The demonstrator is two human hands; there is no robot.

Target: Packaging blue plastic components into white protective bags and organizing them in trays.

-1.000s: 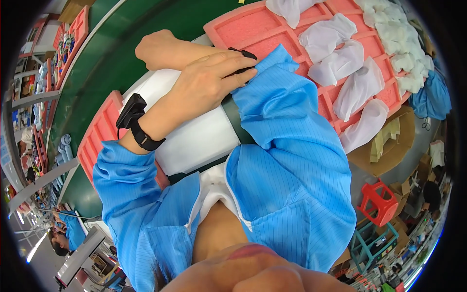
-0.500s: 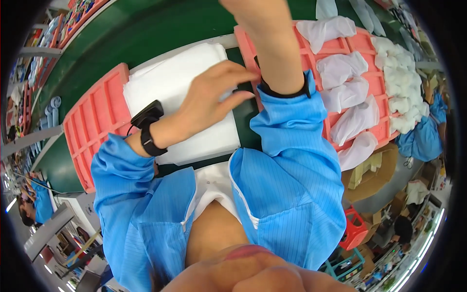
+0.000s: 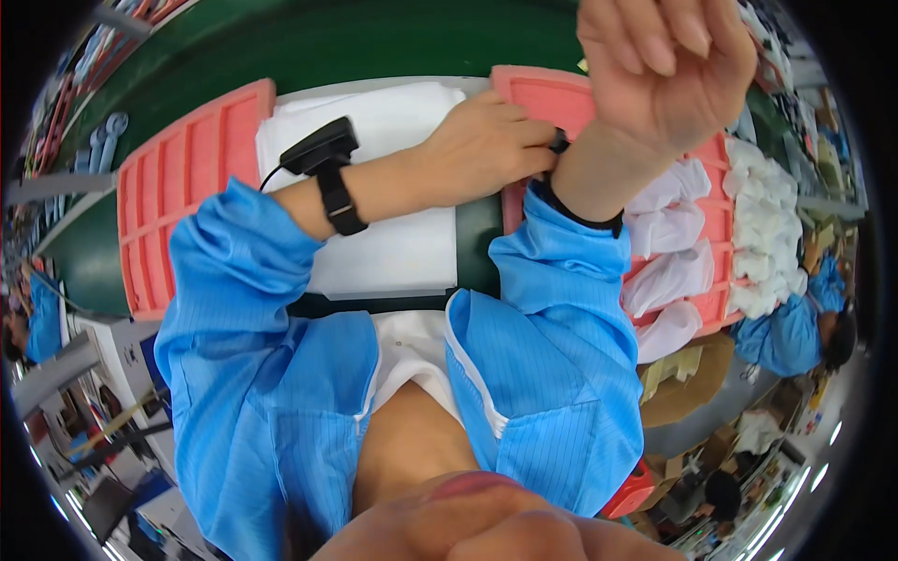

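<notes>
My left hand [image 3: 486, 145] reaches across to my right forearm, its fingers pinched on a small black part of a wrist strap [image 3: 559, 140] there. My right hand [image 3: 669, 70] is raised at the upper right, palm showing, fingers loosely bent with nothing in them. Around my left wrist sits another black strap [image 3: 339, 198] carrying a black box-shaped device [image 3: 323, 145] with a thin cable. Below my left arm lies a stack of white sheets [image 3: 383, 262]. My right forearm hides part of the pink tray [image 3: 543, 89] behind it.
Another pink ribbed tray [image 3: 187, 206] lies at the left on the green tabletop [image 3: 374, 42]. White cloth-like pieces [image 3: 673, 276] and fluffy white bundles [image 3: 762, 224] rest at the right. A cardboard box [image 3: 687, 383] stands below them. A person in blue [image 3: 786, 332] is at far right.
My right hand has come down from the top edge and to the right, now palm showing. My left hand has moved right and closed on the strap at my right wrist. The view has shifted slightly.
</notes>
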